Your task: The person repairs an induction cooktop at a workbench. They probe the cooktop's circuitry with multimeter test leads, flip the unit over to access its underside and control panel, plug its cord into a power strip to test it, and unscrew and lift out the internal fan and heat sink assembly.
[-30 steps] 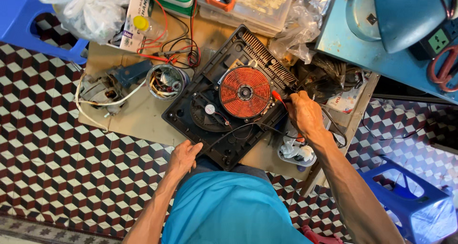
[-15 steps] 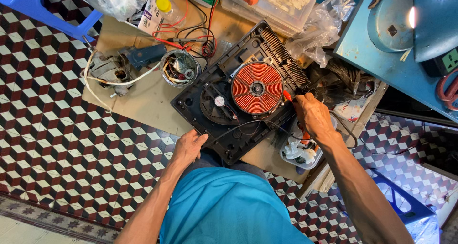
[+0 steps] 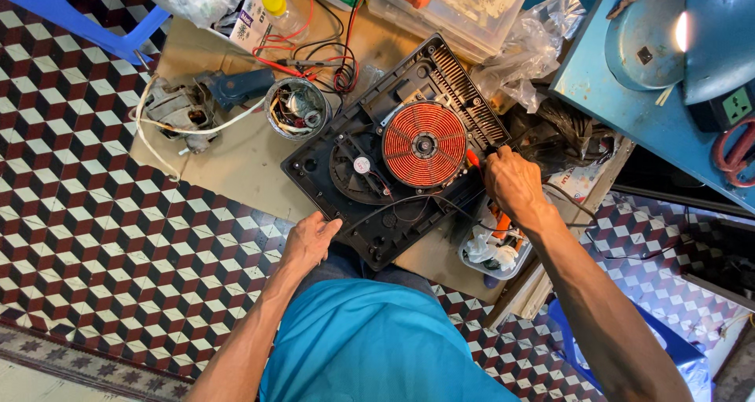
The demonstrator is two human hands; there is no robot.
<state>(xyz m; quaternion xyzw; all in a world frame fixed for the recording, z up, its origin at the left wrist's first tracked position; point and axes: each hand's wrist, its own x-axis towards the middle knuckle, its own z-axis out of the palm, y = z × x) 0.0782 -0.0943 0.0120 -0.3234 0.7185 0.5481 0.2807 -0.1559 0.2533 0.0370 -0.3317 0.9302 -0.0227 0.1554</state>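
Right hand: the right hand (image 3: 513, 183) is curled into a loose fist around an orange-handled tool (image 3: 473, 159), whose tip end shows just past the knuckles; the grip looks closed, though the fingers themselves are hidden under the back of the hand.
At the right hand: it rests on the right edge of the opened induction cooker (image 3: 397, 154), a black tray-like base lying tilted on the low table (image 3: 244, 162).
Just left of the right hand: the copper coil (image 3: 424, 143), a round orange-red disc, almost touching the tool.
Further left of it: the round fan (image 3: 360, 164) set in the same base.
Below the right hand: a small clear tub (image 3: 494, 252) of bits, partly covered by the wrist.
Beyond the right hand: crumpled clear bags (image 3: 525, 49) and a dark tangle of cables (image 3: 568, 137), close enough to crowd the cooker's far corner.
Left hand: the left hand (image 3: 308, 241) lies palm down with the fingers spread loosely, holding nothing, its fingertips at the near corner of the cooker.
Past the left hand: a round can of wire (image 3: 295, 108), then a bare motor (image 3: 179, 108) with a white cord, well apart from the hand.
Arms: both forearms reach forward from the blue shirt (image 3: 377, 347), the right one stretched further out and angled inward.
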